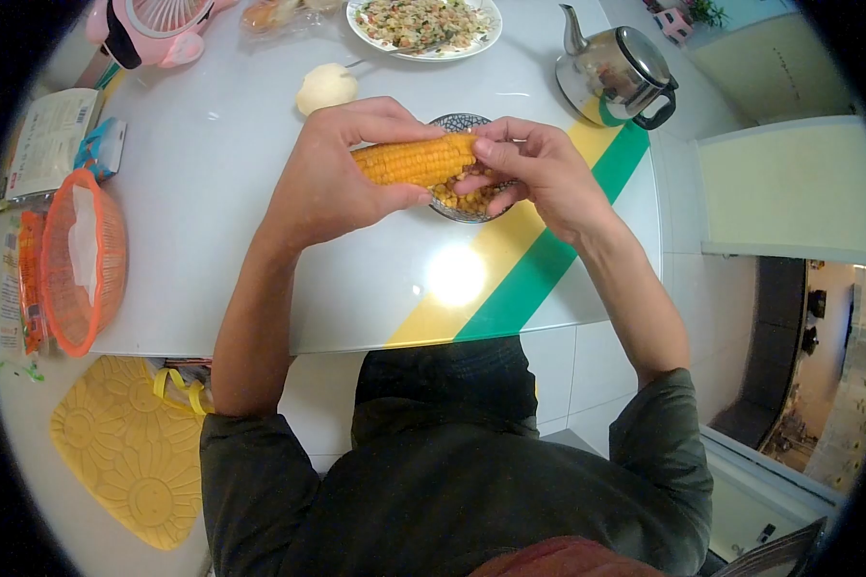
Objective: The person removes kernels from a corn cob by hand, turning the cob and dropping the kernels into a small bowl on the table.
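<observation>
My left hand (pixel 342 173) is wrapped round a yellow corn cob (pixel 414 161), which lies sideways above a small patterned bowl (pixel 464 121). Loose corn kernels (pixel 471 200) lie in the bowl. At the cob's right end, my right hand (pixel 534 168) has its thumb and index finger pressed on the corn, with the other fingers curled over the bowl. The cob and both hands hide part of the bowl.
A pale bun (pixel 327 87) lies behind my left hand. Farther back stands a plate of fried rice (pixel 423 26). A steel kettle (pixel 614 72) is at the back right, an orange basket (pixel 115 252) at the left, a pink fan (pixel 159 29) at the back left.
</observation>
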The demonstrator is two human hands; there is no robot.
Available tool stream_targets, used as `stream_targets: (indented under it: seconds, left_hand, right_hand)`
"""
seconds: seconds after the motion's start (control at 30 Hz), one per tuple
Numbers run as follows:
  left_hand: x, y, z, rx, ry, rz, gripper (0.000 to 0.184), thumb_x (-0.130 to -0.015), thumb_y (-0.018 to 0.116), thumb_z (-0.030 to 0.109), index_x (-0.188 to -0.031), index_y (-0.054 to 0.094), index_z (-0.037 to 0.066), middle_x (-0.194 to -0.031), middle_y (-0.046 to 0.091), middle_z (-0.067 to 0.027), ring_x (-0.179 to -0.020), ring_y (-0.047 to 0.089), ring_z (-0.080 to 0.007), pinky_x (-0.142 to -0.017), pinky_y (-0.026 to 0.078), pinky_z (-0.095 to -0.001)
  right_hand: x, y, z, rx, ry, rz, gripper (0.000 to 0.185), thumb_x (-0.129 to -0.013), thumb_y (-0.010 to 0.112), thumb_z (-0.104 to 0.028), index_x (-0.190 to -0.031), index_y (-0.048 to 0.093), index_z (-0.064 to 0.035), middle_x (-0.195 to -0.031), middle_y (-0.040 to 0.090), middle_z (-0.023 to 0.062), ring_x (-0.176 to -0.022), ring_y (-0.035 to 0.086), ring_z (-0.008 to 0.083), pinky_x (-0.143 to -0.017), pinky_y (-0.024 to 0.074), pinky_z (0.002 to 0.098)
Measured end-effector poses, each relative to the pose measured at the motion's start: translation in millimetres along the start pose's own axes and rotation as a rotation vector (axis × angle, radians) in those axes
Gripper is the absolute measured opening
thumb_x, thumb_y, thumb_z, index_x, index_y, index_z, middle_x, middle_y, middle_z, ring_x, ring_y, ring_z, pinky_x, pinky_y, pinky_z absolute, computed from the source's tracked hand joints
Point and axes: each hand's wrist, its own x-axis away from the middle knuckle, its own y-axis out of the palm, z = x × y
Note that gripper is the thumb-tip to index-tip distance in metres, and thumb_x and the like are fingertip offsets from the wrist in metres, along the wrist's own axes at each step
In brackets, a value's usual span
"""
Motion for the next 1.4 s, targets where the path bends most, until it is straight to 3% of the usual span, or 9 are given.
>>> stream_targets:
  seconds: [0.13,0.43,0.73,0.93,1.1,1.2,1.4]
  left_hand:
    - [0,1,1,-0.027,0.017,-0.002,0.054,-0.064,0.089,-0.001,-0.116,0.076,0.0,-0.101,0.072,-0.0106,-0.093,0.068,-0.0201,-0.085,0.054,-0.0304]
    - [-1,-1,-1,-0.02,0.023,0.002,0.054,-0.064,0.09,-0.001,-0.116,0.077,-0.001,-0.1,0.072,-0.0105,-0.092,0.068,-0.0193,-0.084,0.054,-0.0293]
    - [0,-2,3,-0.006,-0.031,-0.008,0.054,-0.065,0.088,-0.002,-0.118,0.076,-0.001,-0.101,0.072,-0.011,-0.093,0.068,-0.0205,-0.087,0.053,-0.0306]
    - [-2,-3,8,0.033,-0.068,-0.008,0.048,-0.066,0.087,-0.005,-0.112,0.076,-0.002,-0.097,0.072,-0.0107,-0.09,0.069,-0.021,-0.085,0.054,-0.0304]
    - [-2,-4,13,0.02,-0.069,-0.023,0.049,-0.065,0.088,-0.005,-0.113,0.076,-0.002,-0.098,0.072,-0.0103,-0.091,0.069,-0.0203,-0.085,0.055,-0.0305]
    - [-2,-3,15,0.042,-0.092,0.012,0.049,-0.065,0.088,-0.004,-0.113,0.077,-0.002,-0.099,0.072,-0.0105,-0.092,0.069,-0.0205,-0.086,0.055,-0.0307]
    - [-2,2,13,0.06,-0.098,0.068,0.047,-0.068,0.087,-0.003,-0.114,0.076,-0.002,-0.102,0.072,-0.0106,-0.094,0.07,-0.0209,-0.087,0.055,-0.0312]
  right_hand:
    - [0,1,2,-0.027,0.006,0.04,0.039,-0.099,0.072,-0.011,-0.129,0.061,0.0119,-0.104,0.075,0.0195,-0.089,0.079,0.0244,-0.062,0.0642,0.0255]
    - [3,3,5,-0.006,-0.042,0.049,0.041,-0.099,0.068,-0.002,-0.134,0.057,0.0148,-0.104,0.076,0.0227,-0.091,0.079,0.0257,-0.062,0.0645,0.0265]
    - [2,4,5,0.038,-0.08,0.028,0.04,-0.102,0.069,-0.022,-0.125,0.063,0.01,-0.097,0.076,0.0151,-0.085,0.077,0.0184,-0.058,0.0618,0.0252]
    - [3,12,9,0.049,-0.08,0.068,0.03,-0.108,0.061,-0.023,-0.118,0.063,0.0053,-0.089,0.074,0.0102,-0.073,0.073,0.0129,-0.054,0.058,0.0242]
    - [1,8,6,0.125,-0.025,0.07,0.031,-0.112,0.052,-0.025,-0.117,0.063,0.0033,-0.092,0.073,0.009,-0.075,0.072,0.0116,-0.055,0.0572,0.0235]
    - [6,14,1,0.046,-0.045,0.051,0.032,-0.111,0.053,-0.027,-0.119,0.061,0.0027,-0.092,0.071,0.008,-0.077,0.071,0.0114,-0.057,0.0573,0.0237]
    - [4,15,3,-0.002,-0.091,0.012,0.038,-0.102,0.07,-0.019,-0.13,0.056,0.0038,-0.091,0.069,0.0068,-0.078,0.069,0.0104,-0.054,0.055,0.0231]
